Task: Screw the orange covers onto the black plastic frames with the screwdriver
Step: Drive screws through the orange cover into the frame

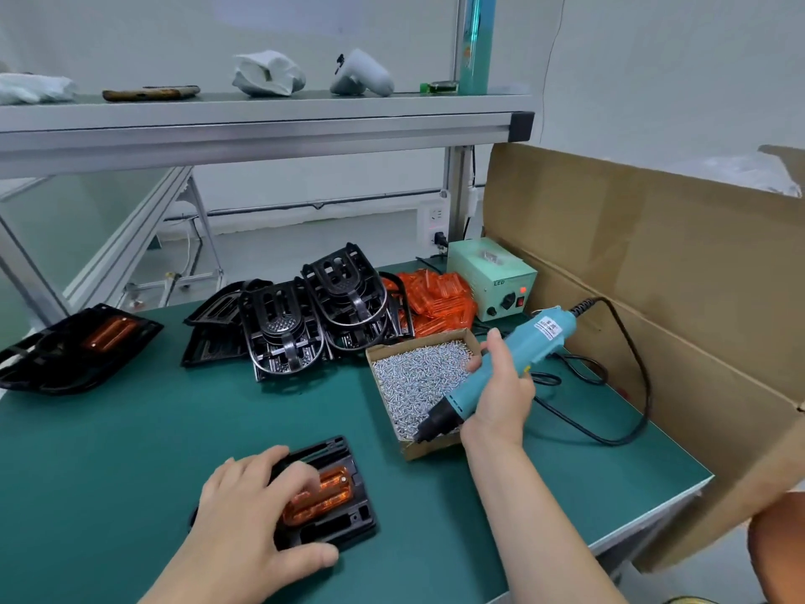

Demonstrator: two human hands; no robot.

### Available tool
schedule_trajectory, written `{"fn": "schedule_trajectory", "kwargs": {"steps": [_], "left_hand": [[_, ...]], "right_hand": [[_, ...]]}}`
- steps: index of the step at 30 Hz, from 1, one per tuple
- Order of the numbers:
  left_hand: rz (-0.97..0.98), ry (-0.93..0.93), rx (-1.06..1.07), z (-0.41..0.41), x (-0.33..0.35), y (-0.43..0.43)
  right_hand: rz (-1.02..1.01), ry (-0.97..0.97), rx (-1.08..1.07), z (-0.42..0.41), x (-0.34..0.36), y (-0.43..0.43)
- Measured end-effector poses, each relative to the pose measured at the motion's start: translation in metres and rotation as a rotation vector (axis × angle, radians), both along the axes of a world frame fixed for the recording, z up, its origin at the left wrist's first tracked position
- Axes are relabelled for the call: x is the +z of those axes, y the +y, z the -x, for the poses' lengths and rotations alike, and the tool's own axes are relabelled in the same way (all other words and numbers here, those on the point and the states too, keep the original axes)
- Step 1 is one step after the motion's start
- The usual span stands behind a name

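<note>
Far L: a finished frame w/ cover lies on the green counter, its left end cut off by the pic edge. Near-front centre: the left hand rests flat on the black frame. Grip is apart, fingers spread, fingertips pressing the orange cover seated in the frame's recess, thumb along the near edge. The hand hides approx. half of frame and cover. Behind: a pile of black frames, tangled, can't count them. Next R, a heap of loose orange covers, partly hidden by that pile. Cardboard screw box sits R of centre. The right hand has its grip clamped round the teal screwdriver, nose slanted down into the screws. The bit itself can't be made out. Cable runs back to the power unit, red lamp lit. Far R: big cardboard box, cut off by the edge.
</note>
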State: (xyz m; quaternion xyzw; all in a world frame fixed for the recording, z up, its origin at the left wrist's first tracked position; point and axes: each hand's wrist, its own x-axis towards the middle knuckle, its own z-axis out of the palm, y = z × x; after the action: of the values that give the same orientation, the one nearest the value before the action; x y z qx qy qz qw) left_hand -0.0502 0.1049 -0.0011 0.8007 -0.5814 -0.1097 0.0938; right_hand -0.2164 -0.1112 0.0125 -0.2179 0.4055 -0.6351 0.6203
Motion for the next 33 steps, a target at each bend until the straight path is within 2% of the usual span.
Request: {"fn": "schedule_trajectory", "kwargs": {"steps": [3, 6, 8, 10, 13, 17, 21, 33], "left_hand": [[-0.025, 0.0, -0.03, 0.002, 0.012, -0.005], [0.148, 0.094, -0.072, 0.002, 0.027, -0.022], [0.274, 0.091, -0.117, 0.005, 0.038, -0.046], [0.315, 0.038, -0.181, 0.009, 0.048, -0.079], [0.266, -0.027, -0.258, 0.017, 0.053, -0.131], [0.041, -0.161, -0.342, 0.03, 0.046, -0.183], [-0.138, -0.257, -0.407, 0.04, 0.032, -0.2], [0.138, -0.189, -0.303, 0.044, 0.018, -0.191]], "right_hand": [[0.028, -0.017, 0.013, 0.004, -0.009, -0.003], [0.019, -0.005, 0.03, 0.003, -0.01, -0.005], [0.004, -0.003, 0.023, 0.001, -0.01, -0.006], [-0.016, -0.006, 0.021, 0.001, -0.009, -0.007], [-0.037, -0.017, 0.032, 0.001, -0.007, -0.007], [-0.059, -0.005, 0.037, 0.002, -0.006, -0.009], [-0.075, 0.007, 0.049, 0.002, -0.008, -0.012], [-0.111, -0.009, 0.045, -0.001, -0.008, -0.017]]}}
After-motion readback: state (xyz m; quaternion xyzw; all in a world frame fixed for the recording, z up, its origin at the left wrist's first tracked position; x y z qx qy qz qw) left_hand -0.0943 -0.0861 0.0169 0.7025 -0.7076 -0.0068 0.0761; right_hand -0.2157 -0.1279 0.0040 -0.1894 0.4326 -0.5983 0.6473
